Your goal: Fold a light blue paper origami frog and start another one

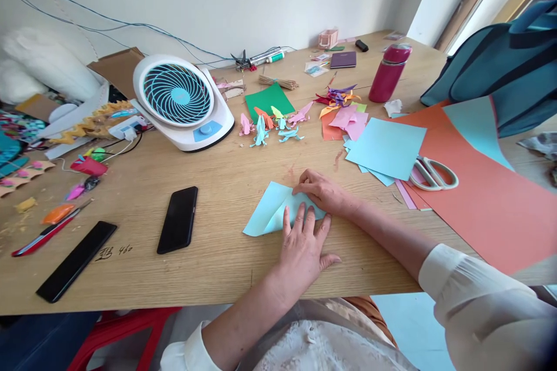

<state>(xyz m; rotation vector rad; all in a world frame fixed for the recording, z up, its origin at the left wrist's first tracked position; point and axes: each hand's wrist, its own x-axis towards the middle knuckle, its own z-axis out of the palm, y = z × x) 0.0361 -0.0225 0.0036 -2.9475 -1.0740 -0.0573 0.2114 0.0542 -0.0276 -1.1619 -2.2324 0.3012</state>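
Observation:
A light blue sheet of paper (266, 208) lies on the table before me, partly folded over on itself with a slanting edge. My left hand (300, 249) rests on the paper's near side, fingers spread and pressed down. At the far right part of the sheet, my right hand (324, 192) is closed, its curled fingers gripping the paper's edge. Both hands cover the right portion of the sheet, so the fold there is hidden. To the right sits a stack of square light blue sheets (385, 145), with white-handled scissors (435, 175) beside it, their blades under paper.
Several small folded paper figures (278, 124) stand behind the work, near a green sheet (270, 101). A white fan (180, 98) and black phone (177, 220) are on the left. A magenta bottle (389, 72), large orange paper (483, 197) and blue bag (491, 64) occupy the right.

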